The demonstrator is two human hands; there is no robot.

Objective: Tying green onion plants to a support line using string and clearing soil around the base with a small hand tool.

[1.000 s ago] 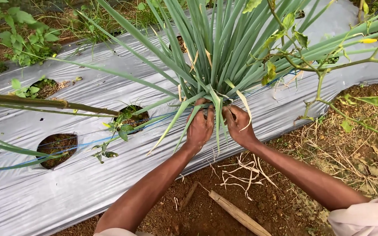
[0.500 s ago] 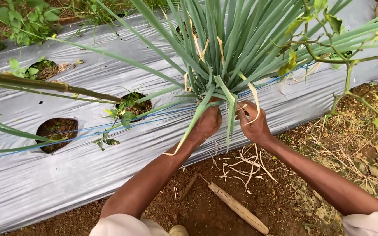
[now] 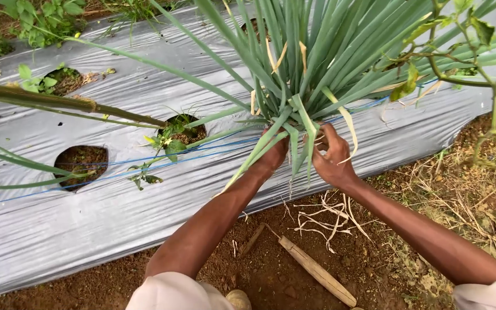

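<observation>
A raised garden bed runs across in front of me, covered in a sheet of silvery-grey plastic mulch point(image 3: 87, 224) with round planting holes cut in it, and bare reddish-brown soil point(image 3: 271, 275) lies on my side of it. Out of one hole grows the big clump of long green onion-like leaves point(image 3: 317, 63), fanning upward and outward, some with dry yellow tips. Both my hands are at its base, close together at the edge of the sheet: my left hand point(image 3: 273, 154) is wrapped around the lower stalks from the left, and my right hand point(image 3: 333, 158) is curled on them from the right, fingers closed over a bent leaf and a pale dry strip. To do this well, I judge that I should keep my grip low, right where the stalks gather, so that the leaves do not snap, and hold the bundle firmly between both palms rather than by single blades. I should mind the thin blue lines point(image 3: 202, 155) stretched over the plastic, and the thin sheet itself, which could tear. Pale dry roots point(image 3: 322, 218) and a weathered wooden stick point(image 3: 317, 271) lie on the soil beneath my wrists.
</observation>
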